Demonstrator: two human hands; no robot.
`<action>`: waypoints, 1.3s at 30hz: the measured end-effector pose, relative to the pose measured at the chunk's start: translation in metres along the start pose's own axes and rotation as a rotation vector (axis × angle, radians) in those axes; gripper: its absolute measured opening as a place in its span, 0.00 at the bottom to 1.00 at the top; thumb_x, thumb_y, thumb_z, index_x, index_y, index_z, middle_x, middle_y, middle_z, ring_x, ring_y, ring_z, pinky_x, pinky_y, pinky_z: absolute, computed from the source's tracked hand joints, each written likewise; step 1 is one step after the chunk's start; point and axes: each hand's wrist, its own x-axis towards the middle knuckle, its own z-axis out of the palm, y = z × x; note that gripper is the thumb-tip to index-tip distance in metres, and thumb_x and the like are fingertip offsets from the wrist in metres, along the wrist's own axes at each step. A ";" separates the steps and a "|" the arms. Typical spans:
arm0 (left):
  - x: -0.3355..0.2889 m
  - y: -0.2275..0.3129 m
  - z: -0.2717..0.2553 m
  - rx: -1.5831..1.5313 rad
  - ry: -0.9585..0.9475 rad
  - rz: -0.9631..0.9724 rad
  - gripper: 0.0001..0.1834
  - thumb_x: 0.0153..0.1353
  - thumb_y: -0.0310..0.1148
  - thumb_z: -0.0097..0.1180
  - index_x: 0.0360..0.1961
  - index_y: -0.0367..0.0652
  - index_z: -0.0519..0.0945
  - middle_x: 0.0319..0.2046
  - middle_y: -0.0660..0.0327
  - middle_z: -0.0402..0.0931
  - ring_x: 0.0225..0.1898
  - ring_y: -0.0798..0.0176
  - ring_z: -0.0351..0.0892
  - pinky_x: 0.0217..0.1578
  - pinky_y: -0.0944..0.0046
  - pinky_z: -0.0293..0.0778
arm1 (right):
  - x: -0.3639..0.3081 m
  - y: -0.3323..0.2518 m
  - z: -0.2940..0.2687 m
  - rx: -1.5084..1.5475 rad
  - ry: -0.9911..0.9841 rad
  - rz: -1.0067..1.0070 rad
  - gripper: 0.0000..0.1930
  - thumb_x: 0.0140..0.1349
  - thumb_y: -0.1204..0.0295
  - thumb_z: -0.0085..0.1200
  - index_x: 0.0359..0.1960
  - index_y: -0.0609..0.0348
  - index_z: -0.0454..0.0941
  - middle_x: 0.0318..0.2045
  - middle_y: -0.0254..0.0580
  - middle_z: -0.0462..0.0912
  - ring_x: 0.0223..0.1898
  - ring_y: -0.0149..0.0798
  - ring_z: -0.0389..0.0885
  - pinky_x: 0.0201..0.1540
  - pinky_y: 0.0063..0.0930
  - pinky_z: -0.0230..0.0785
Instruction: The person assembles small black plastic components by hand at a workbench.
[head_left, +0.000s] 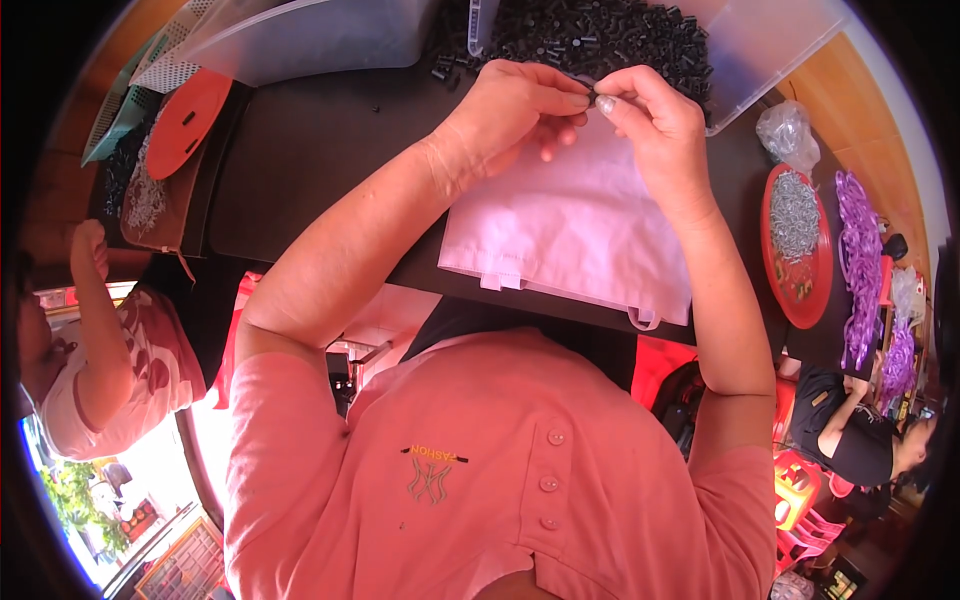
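Note:
My left hand (505,115) and my right hand (663,130) meet at the front of a pile of small black cylindrical parts (600,35). Between my fingertips is a small black part (591,97), mostly hidden. The thumb and forefinger of each hand are closed on it, while the other left fingers curl loosely below. Under my hands a pink cloth (570,225) lies over the table's near edge, its loops hanging toward me. The pile sits in a translucent plastic bin (775,50), at the far side of the table.
On the right are a red plate (812,312) of silver metal pieces, a clear plastic bag (790,135) and purple strips (858,270). Another translucent bin (330,45) stands far left, near a red plate (205,95). One person (120,340) sits left, another (850,425) right.

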 end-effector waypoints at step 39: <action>-0.009 -0.008 0.014 0.106 0.080 0.135 0.05 0.60 0.24 0.57 0.35 0.32 0.78 0.27 0.57 0.78 0.22 0.67 0.76 0.17 0.68 0.69 | 0.001 -0.007 -0.001 -0.070 -0.035 -0.095 0.07 0.55 0.82 0.54 0.36 0.62 0.77 0.28 0.38 0.81 0.29 0.31 0.79 0.30 0.24 0.71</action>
